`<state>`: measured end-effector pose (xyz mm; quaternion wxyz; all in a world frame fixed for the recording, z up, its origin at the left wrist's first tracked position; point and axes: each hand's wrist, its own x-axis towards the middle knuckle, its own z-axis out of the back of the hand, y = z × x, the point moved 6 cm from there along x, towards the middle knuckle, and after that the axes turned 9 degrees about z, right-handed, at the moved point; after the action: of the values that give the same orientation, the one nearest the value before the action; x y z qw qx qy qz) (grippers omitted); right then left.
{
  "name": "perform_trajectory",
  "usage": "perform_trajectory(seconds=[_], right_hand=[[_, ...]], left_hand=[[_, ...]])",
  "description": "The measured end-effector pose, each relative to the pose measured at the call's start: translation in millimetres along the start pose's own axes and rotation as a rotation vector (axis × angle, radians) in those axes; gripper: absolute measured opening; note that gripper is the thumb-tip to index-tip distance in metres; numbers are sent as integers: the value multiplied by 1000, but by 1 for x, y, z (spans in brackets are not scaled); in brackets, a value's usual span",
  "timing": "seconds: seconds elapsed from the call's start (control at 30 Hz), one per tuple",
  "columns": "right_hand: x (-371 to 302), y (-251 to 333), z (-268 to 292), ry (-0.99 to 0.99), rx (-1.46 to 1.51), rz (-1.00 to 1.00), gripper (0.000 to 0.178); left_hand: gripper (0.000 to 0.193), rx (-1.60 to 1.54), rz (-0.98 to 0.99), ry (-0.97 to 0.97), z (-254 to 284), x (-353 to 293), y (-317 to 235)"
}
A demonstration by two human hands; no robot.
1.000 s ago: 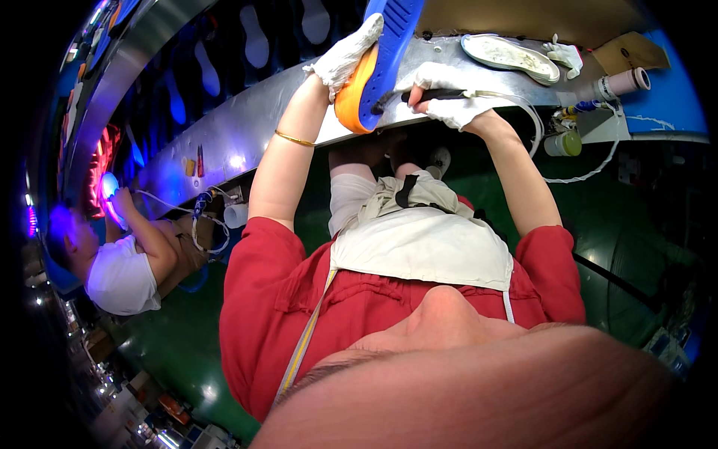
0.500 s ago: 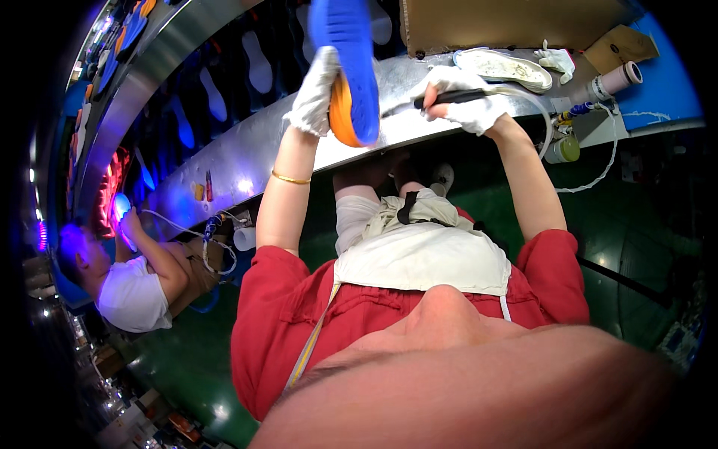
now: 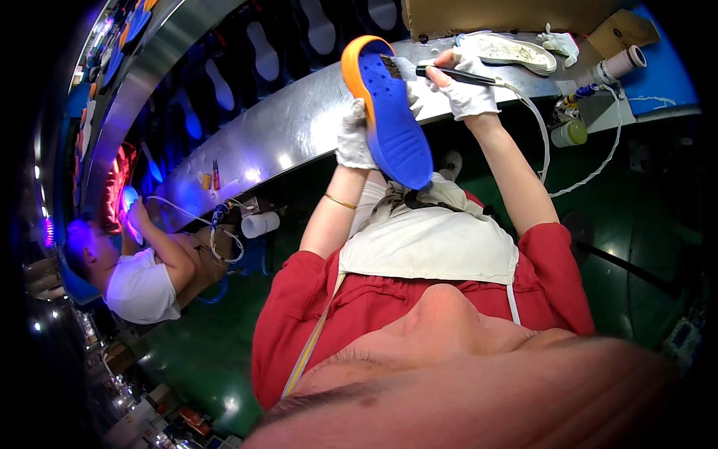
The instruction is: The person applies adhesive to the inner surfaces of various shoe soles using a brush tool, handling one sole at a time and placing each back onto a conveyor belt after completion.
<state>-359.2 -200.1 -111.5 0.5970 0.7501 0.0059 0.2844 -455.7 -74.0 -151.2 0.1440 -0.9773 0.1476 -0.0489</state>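
A blue shoe sole (image 3: 400,146) with an orange rim around one end is held up over the bench edge, tilted. My left hand (image 3: 355,138), in a white glove, is closed around its left side. My right hand (image 3: 465,86), gloved with some fingertips bare, grips the black handle of a brush (image 3: 400,69). The bristles touch or lie just over the sole's inner face at its orange-rimmed end. From the handle's rear a pale tube (image 3: 544,131) runs off to the right.
The metal bench (image 3: 299,120) curves across ahead; beyond it pale soles (image 3: 262,51) lie on a dark surface. At right are a whitish sole-shaped piece (image 3: 505,51), a loose glove (image 3: 561,43), cardboard (image 3: 624,39) and a pinkish roll (image 3: 624,63). Another person (image 3: 142,280) works at far left.
The sole has turned end for end, its orange-rimmed end now pointing away. My left hand has moved right and nearer. The brush now reaches over the sole's orange-rimmed end.
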Motion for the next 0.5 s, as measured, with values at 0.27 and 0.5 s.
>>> perform_trajectory(seconds=[0.27,0.5], right_hand=[[-24,28,-29,234,128,-67,21],[-41,36,-43,347,-72,145,14]], left_hand=[[73,80,-54,-245,22,-1,17],[68,-21,-142,-199,42,12,5]])
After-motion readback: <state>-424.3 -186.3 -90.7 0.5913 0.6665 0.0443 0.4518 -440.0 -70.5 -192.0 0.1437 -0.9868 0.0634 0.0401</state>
